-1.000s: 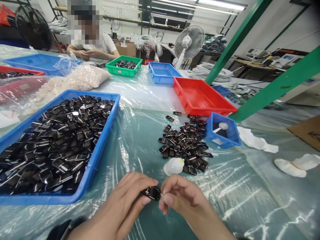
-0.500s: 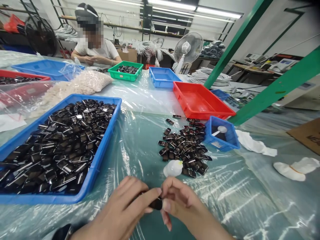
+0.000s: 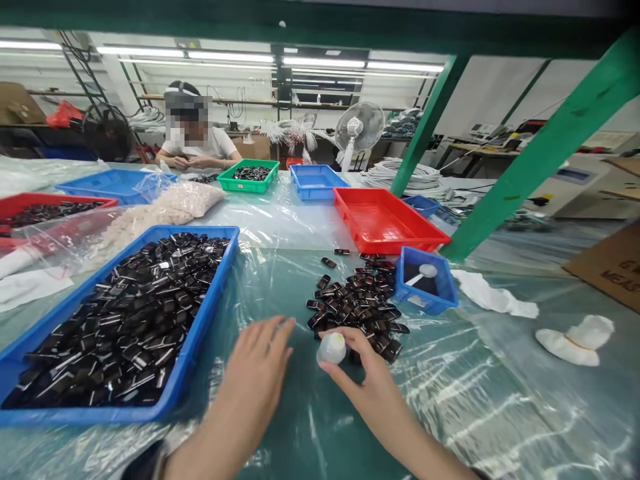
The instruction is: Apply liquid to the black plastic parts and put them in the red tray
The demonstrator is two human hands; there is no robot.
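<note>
A co-worker (image 3: 219, 143) in white is beyond, left of an electric fan (image 3: 354, 127). Coiled white cables (image 3: 379, 175) lie behind a slanting green post (image 3: 429, 127). Printed cardboard (image 3: 607, 267) shows at the right edge.

Film-covered green table (image 3: 270, 280), large blue tray (image 3: 80, 417), loose black parts (image 3: 365, 297), red tray (image 3: 385, 217), small blue bin (image 3: 425, 302)

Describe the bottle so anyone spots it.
Find the red tray right of centre, then the loose black parts nearer you. At their near edge, the right hand holds the bottle: pale, yellow-green on top, unlike the dark parts.
</note>
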